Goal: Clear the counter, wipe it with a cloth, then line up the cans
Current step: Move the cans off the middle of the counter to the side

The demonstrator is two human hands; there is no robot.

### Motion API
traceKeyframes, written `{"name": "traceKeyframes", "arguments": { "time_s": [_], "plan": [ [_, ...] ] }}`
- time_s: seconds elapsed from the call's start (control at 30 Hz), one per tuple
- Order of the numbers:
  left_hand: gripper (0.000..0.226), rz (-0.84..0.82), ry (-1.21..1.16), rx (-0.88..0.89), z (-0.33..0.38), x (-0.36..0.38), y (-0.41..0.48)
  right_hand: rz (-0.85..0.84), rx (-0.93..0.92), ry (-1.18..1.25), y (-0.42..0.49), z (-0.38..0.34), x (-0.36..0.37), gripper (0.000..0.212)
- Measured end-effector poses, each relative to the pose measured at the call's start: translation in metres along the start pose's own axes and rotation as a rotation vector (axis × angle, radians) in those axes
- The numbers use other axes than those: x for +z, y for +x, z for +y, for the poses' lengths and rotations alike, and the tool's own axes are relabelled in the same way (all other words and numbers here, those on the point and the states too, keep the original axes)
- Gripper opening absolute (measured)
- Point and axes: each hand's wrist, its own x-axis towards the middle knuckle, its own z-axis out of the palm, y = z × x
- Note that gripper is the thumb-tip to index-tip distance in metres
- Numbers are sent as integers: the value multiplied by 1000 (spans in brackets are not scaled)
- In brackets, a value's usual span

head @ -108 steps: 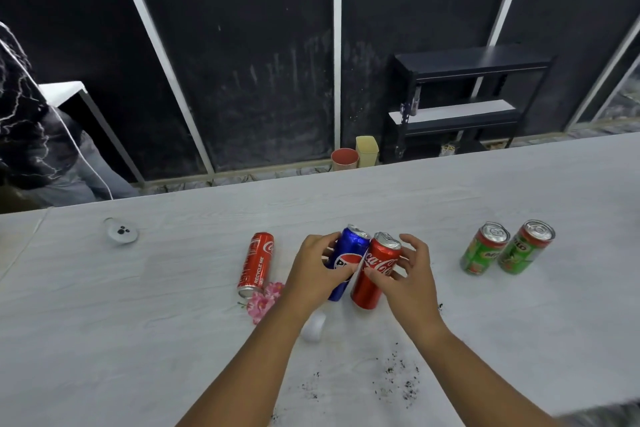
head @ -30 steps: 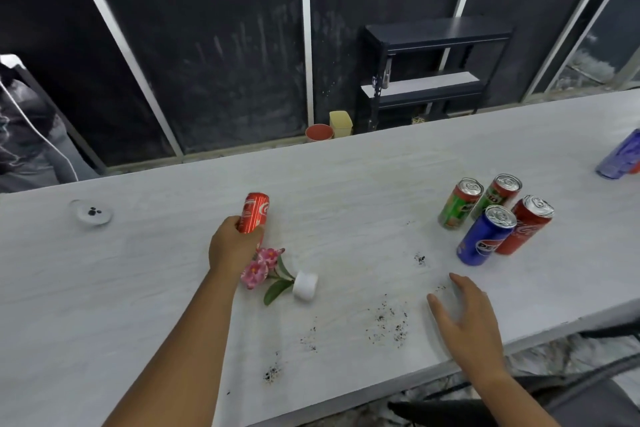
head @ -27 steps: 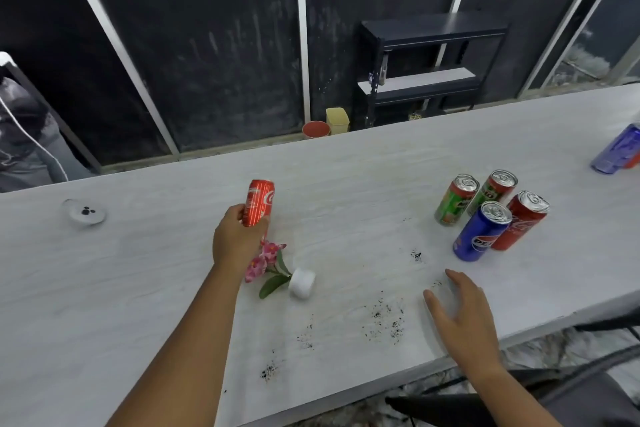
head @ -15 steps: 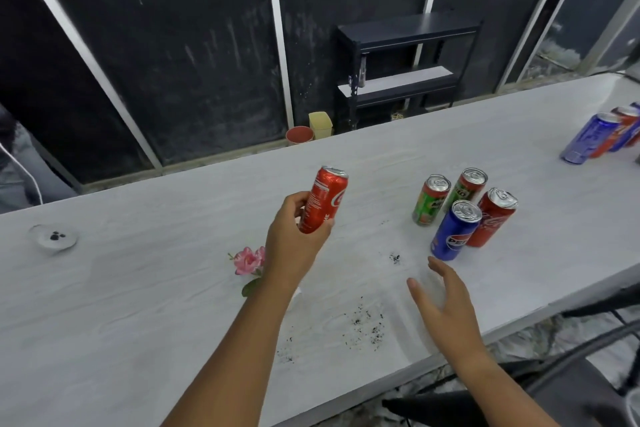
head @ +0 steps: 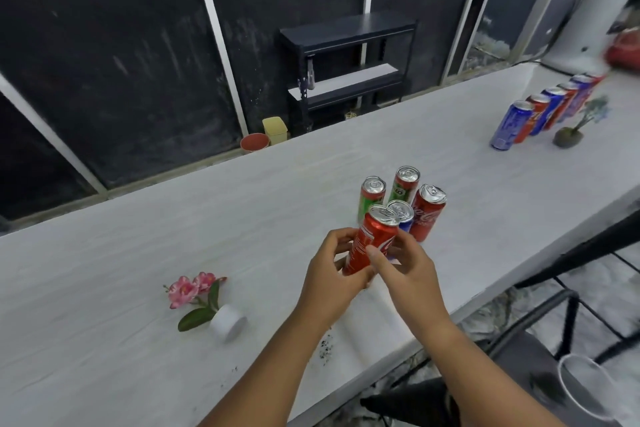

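**Both grips on the red can, just short of the standing four**

The left grip (head: 332, 284) is wrapped round the lower half of the red can (head: 370, 243), fingers curled behind it and the palm hiding its base. The right grip (head: 405, 270) closes on the same can from the other side, with its thumb laid across the printed front. Two grips on one light can suggests steadying and aiming rather than carrying. The can leans with its top away from the person, and whether its base touches the tabletop (head: 138, 253) cannot be told.

Just beyond it stand four cans in a tight cluster: a blue can (head: 403, 217) nearest, a second red can (head: 427, 211) beside that, and two green cans (head: 372, 196) behind. They look parked out of the way – grouped, not lined up – so the likely aim is to set the held can upright with them.

The clearing step seems unfinished. A small flower pot (head: 228, 322) lies on its side to the left with its pink blooms on the tabletop, and dark soil specks (head: 325, 347) are scattered near the front edge by the left forearm. No cloth is in view.

Far right, a separate row of cans (head: 540, 111) already stands in line next to a little potted plant (head: 575, 128).
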Motion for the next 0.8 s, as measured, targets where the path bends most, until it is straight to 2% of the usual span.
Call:
{"name": "traceKeyframes", "arguments": {
  "time_s": [0.13,0.27,0.43,0.53,0.67,0.8],
  "plan": [
    [66,-80,32,-23,-6,12,6,36,-11,5,4,5,-16,43],
    [81,-141,325,37,-15,0,18,110,-17,-22,5,18,-35,47],
    [69,23,764,51,-51,-64,30,252,-9,-97,13,33,-80,56],
    [72,105,972,3,-75,-95,27,327,3,-155,23,44,-106,54],
    [73,152,1080,55,-95,-100,19,362,18,-187,32,59,-124,55],
    [72,192,1081,71,-101,-96,16,318,25,-244,36,64,-132,58]
  ]
}}
